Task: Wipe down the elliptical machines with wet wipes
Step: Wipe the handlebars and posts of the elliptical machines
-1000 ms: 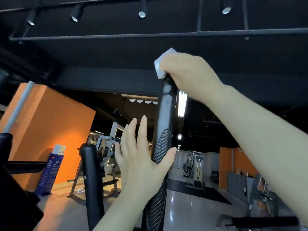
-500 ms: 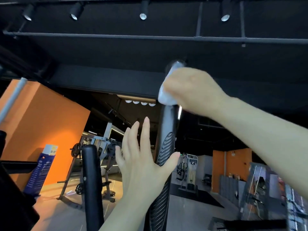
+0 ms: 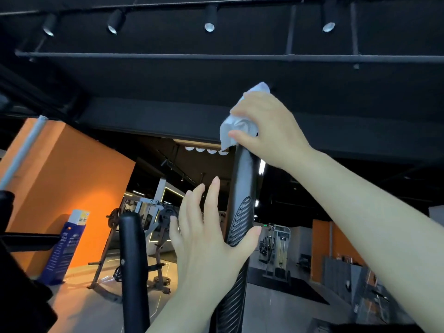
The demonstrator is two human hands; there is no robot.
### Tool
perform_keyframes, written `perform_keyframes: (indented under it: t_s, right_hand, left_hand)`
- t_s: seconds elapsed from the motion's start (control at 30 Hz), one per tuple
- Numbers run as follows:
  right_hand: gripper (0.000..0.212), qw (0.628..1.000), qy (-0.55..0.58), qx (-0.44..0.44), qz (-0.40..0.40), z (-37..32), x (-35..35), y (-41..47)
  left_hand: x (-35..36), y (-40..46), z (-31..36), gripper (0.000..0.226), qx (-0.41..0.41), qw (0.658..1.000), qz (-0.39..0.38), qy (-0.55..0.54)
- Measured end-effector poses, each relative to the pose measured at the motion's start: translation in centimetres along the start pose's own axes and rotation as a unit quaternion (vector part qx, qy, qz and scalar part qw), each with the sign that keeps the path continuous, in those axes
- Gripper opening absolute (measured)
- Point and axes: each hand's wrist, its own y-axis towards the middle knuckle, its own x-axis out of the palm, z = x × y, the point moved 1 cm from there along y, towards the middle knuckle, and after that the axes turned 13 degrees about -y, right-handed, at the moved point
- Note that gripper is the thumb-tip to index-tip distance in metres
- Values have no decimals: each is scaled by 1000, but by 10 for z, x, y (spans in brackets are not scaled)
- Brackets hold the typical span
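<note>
A tall black elliptical handle (image 3: 241, 188) with a ribbed grip rises through the middle of the view. My right hand (image 3: 266, 131) grips a crumpled white wet wipe (image 3: 236, 127) and wraps it over the handle's top end. My left hand (image 3: 211, 239) rests against the handle lower down, fingers straight and spread, thumb lying across the ribbed grip. A second black handle (image 3: 132, 260) of the machine stands to the left, untouched.
Dark machine parts (image 3: 21, 284) fill the lower left corner. Behind stand an orange wall (image 3: 67, 183), a blue standing sign (image 3: 66, 246), a weight rack (image 3: 144, 236) and further gym machines (image 3: 276, 251) on a shiny floor. Black ceiling rails with spotlights run overhead.
My right hand with the wipe slid a little down the handle's top, and the wipe now shows more between the fingers. The view tilted up slightly. My left hand has kept its place.
</note>
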Motion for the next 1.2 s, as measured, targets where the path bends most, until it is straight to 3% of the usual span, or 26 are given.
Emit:
perform_keyframes:
  t_s: [0.1, 0.17, 0.27, 0.47, 0.7, 0.77, 0.9, 1.0, 1.2]
  right_hand:
    - [16, 992, -101, -1, -72, 5, -13, 32]
    - [21, 979, -169, -3, -118, 7, -22, 51]
    - [21, 972, -182, -23, -145, 11, -22, 63]
    - [17, 931, -233, -187, -212, -12, -9, 25]
    - [18, 908, -128, -238, -321, -55, -31, -26]
    - [19, 923, -158, -217, -275, -46, -41, -6]
    - [23, 961, -242, -67, -114, -1, -53, 46]
    - [25, 970, -189, -31, -151, 14, -42, 53]
    - [25, 963, -170, -79, -195, 17, -31, 42]
  left_hand:
    - [0, 1, 0, 92, 0, 1000, -2, 6]
    - [1, 0, -1, 92, -4, 1000, 0, 15]
    - [1, 0, -2, 92, -8, 1000, 0, 18]
    - [3, -1, -1, 101, -28, 1000, 6, 13]
    - [4, -3, 6, 114, -50, 997, 46, 34]
    - [3, -4, 5, 114, -48, 997, 37, 38]
    - [1, -5, 4, 111, -33, 999, 29, 29]
    - [0, -3, 4, 107, -8, 999, 32, 39]
    - [2, -4, 1, 106, 13, 997, 38, 68]
